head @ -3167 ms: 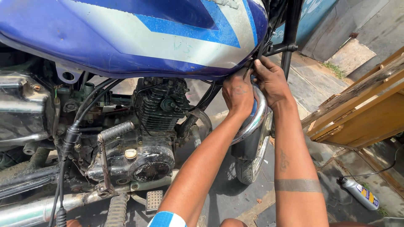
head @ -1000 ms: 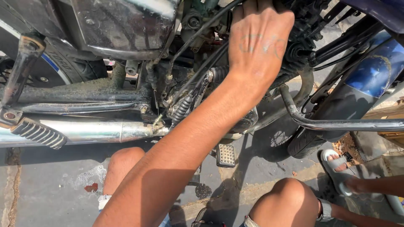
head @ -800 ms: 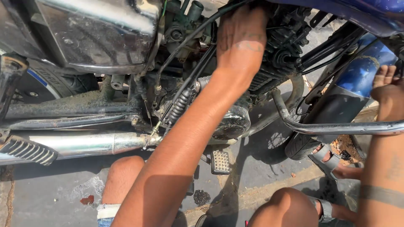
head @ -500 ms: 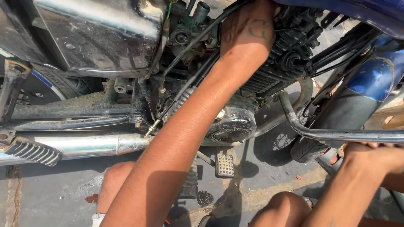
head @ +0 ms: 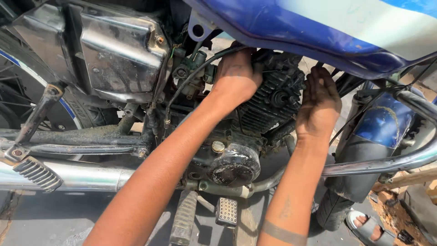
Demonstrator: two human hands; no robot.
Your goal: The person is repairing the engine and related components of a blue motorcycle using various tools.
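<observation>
My left hand (head: 236, 75) is up behind the finned engine cylinder (head: 268, 102), under the blue fuel tank (head: 291, 27); its fingers are hidden, grip can't be told. Right hand (head: 321, 102) is open, fingers (head: 318, 77) spread flat against the cylinder's front. Risk: knuckles jam between fins and tank, or I snag the black cable (head: 191, 79). Versus 0.5 s ago: right hand has come up from low.
</observation>
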